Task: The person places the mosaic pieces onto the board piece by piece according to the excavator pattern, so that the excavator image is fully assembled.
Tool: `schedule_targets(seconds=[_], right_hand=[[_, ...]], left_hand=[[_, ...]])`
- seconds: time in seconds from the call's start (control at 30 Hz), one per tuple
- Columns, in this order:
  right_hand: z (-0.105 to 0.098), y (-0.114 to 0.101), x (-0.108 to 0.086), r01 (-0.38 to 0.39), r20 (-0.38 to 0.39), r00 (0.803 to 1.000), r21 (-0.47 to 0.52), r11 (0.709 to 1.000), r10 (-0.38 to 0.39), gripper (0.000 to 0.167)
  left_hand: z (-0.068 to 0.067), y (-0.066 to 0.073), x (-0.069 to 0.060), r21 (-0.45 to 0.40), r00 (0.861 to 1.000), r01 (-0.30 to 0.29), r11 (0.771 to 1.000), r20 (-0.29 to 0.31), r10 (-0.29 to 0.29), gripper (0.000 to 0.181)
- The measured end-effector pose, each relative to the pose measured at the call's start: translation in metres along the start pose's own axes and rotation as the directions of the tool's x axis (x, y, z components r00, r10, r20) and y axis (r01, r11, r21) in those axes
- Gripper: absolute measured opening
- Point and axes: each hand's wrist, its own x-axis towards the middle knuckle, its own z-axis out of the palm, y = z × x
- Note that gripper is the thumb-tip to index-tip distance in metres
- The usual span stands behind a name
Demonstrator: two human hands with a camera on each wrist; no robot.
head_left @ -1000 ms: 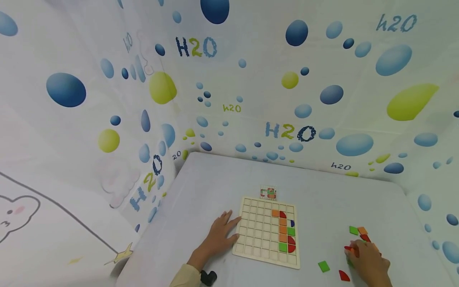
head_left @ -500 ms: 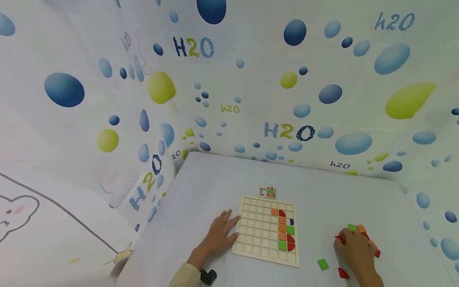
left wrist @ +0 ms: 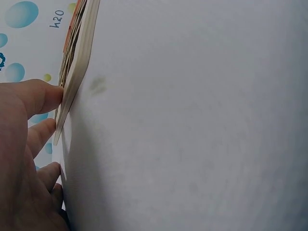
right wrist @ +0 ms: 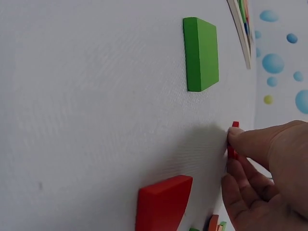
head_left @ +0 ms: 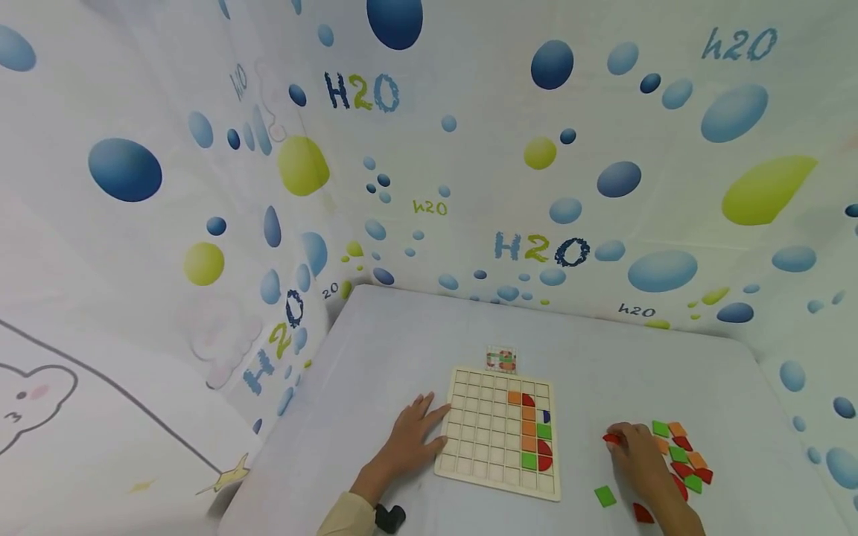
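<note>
My right hand (head_left: 637, 454) pinches a red piece (right wrist: 233, 144) between thumb and fingers, just left of the loose pile. The piece's full outline is hidden by the fingers. My left hand (head_left: 410, 433) lies with fingers spread, and its fingertips touch the left edge of a wooden grid board (head_left: 482, 432). In the left wrist view the thumb (left wrist: 43, 96) presses the board's rim. Orange squares (head_left: 529, 429), green squares (head_left: 544, 431), red quarter-circles (head_left: 545, 463) and a dark blue piece (head_left: 546, 417) sit in the board's right-hand cells.
A patterned card (head_left: 501, 359) lies beyond the board's far edge. A green square (right wrist: 204, 55) and a red quarter-circle (head_left: 643, 513) lie apart near the right hand. Several red, green and orange pieces (head_left: 679, 454) are heaped farther right. A black object (head_left: 389, 519) is by the left sleeve.
My right hand has moved left from over the pile of pieces, carrying the red piece and uncovering the pile. The left hand stays at the board's edge.
</note>
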Motion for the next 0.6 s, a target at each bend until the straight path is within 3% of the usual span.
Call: schedule_targets(seconds=[0.23,0.6], right_hand=[[0.0017,0.0019,0.0002,-0.024,-0.030,0.999,0.040,0.999,0.026,0.042],[0.0017,0.0018,0.0015,-0.026,0.002,1.000,0.041,0.999,0.026,0.036]], left_hand=[[0.0002,-0.0004,-0.0005,-0.001,1.000,-0.007,1.000,-0.001,0.007,0.059],[0.0003,-0.0019,-0.0001,0.002,1.000,-0.004,1.000,-0.010,0.004,0.059]])
